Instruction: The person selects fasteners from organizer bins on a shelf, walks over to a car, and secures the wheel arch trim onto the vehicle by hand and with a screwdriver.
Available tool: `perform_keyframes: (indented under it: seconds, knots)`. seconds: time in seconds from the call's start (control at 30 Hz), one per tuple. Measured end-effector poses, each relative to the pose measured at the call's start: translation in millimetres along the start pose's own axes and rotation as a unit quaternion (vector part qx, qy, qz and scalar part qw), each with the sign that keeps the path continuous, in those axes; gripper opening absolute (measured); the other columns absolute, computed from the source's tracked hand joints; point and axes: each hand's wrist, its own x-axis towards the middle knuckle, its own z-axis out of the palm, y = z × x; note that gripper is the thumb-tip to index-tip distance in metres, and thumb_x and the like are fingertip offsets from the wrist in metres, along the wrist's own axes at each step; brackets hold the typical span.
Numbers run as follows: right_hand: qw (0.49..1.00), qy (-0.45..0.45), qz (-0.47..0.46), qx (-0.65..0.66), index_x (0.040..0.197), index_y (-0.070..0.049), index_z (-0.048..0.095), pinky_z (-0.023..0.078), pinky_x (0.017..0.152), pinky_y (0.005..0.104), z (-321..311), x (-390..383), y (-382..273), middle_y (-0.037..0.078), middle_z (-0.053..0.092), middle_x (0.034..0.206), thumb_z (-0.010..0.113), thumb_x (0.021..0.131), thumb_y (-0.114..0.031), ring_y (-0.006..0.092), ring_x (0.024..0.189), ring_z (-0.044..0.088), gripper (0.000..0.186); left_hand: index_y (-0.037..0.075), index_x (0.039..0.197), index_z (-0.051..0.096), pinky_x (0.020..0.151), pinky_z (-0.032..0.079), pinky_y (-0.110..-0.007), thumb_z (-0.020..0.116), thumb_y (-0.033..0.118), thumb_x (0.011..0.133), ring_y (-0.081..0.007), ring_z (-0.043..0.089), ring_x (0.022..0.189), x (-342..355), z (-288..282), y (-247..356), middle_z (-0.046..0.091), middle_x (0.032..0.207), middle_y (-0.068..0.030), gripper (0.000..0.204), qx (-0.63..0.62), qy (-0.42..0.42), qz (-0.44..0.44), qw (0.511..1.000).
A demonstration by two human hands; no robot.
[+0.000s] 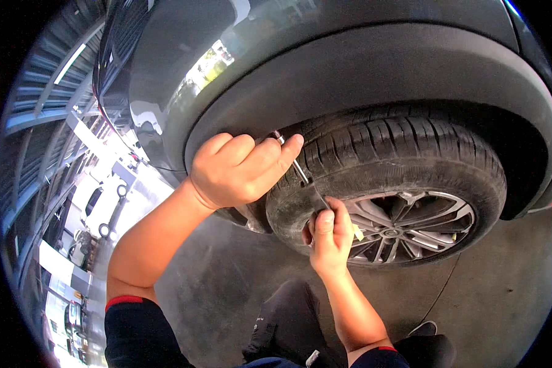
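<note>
A dark gap [526, 161] opens between the curved matte-grey wheel arch [374, 64] and the ribbed black rubber tyre [405, 175]. At the tyre's edge, your left hand [233, 170] clenches a slim silver metal rod [300, 172]; your right hand [331, 238] grasps a thin grey strip [318, 197].

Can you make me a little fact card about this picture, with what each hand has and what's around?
Left hand: fist closed around a slim metal tool
Right hand: pinching a thin piece, too small to identify
Tool and piece: ends close together; contact unclear
Tire: black, grooved, just beyond both hands
Wheel: spoked, in the tire's middle
Car: dark grey, arching over the tire
Floor: grey
</note>
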Motion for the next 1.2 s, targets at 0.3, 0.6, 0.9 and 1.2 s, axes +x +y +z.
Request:
perform_keyframes:
  seconds: [0.3,0.6,0.9,1.2]
  knots:
    - [0.91,-0.131,0.311,0.242,0.117,-0.003,0.057,0.03,0.044,0.0251,-16,10,-30,-0.003,0.04,0.069,0.051,0.106,-0.052,0.0087,0.055,0.033,0.051,0.019,0.107,0.08,0.051,0.031,-0.027,0.069,0.018,0.07,-0.0099,0.04,0.055,-2,1,-2,0.058,0.077,0.0095,0.039,0.006,0.0,0.003,1.0]
    - [0.999,0.036,-0.023,-0.012,0.126,-0.005,0.051,0.04,0.051,0.0251,4,-4,7,-0.001,0.049,0.075,0.055,0.107,-0.042,0.0077,0.06,0.042,0.042,0.019,0.11,0.08,0.051,0.031,-0.027,0.068,0.018,0.07,-0.0098,0.041,0.055,0,0,-2,0.059,0.077,0.0094,0.041,-0.004,0.011,0.003,1.0]
    - [0.846,-0.146,0.387,0.337,0.107,-0.002,0.061,0.02,0.037,0.0214,-32,12,-36,-0.007,0.03,0.061,0.048,0.106,-0.052,0.005,0.048,0.024,0.052,0.02,0.108,0.081,0.051,0.03,-0.027,0.068,0.018,0.071,-0.0104,0.04,0.055,0,1,-2,0.056,0.074,0.0092,0.04,0.001,0.023,0.004,1.0]
    - [0.994,0.014,-0.062,-0.087,0.126,-0.002,0.054,0.039,0.05,0.0259,6,-8,4,-0.001,0.047,0.076,0.05,0.108,-0.046,0.0078,0.061,0.041,0.048,0.02,0.108,0.081,0.052,0.031,-0.027,0.067,0.02,0.068,-0.0095,0.042,0.056,-1,1,0,0.059,0.079,0.0093,0.042,-0.008,0.014,-0.005,1.0]
